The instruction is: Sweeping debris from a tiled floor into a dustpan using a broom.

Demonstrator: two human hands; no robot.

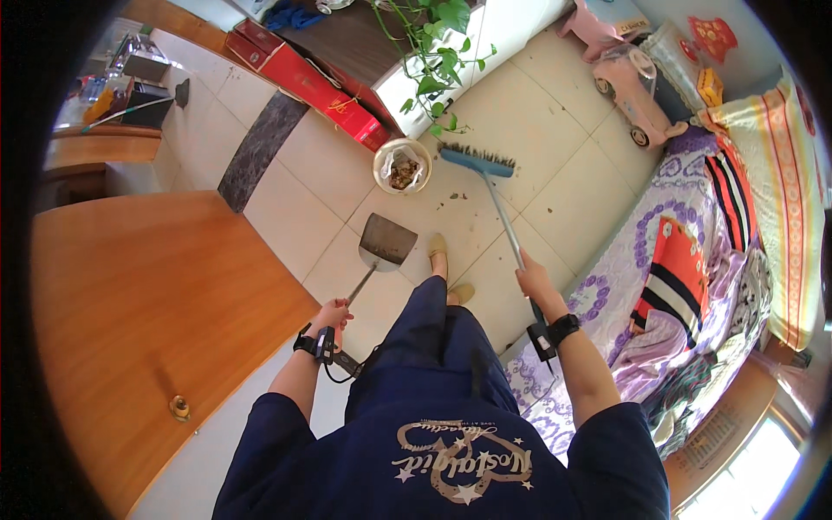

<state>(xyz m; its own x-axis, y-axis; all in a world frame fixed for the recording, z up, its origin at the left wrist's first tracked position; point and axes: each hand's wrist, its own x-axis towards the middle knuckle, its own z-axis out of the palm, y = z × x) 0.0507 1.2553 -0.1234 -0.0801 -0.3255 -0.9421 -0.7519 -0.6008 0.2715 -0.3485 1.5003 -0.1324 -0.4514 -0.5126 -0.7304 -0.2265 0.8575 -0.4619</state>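
My left hand (332, 315) is closed round the thin handle of a metal dustpan (387, 240), whose dark pan is low by the floor, left of my feet. In my right hand (536, 279) is the grey pole of a broom (477, 162) with a blue head and dark bristles. The broom head is out ahead of me, its bristles turned away. Between dustpan and broom stands a round, light-coloured waste bin (404, 166), lined with a white bag and holding brown scraps. Small dark bits of debris (453, 197) lie on the tiles near the broom head.
A wooden door (165, 338) with a brass knob stands at left. Long red boxes (308, 87) line the dark furniture beyond the bin, beside a trailing green plant (433, 69). At right are a bed with purple-patterned cover (646, 251) and a pink toy car (633, 95).
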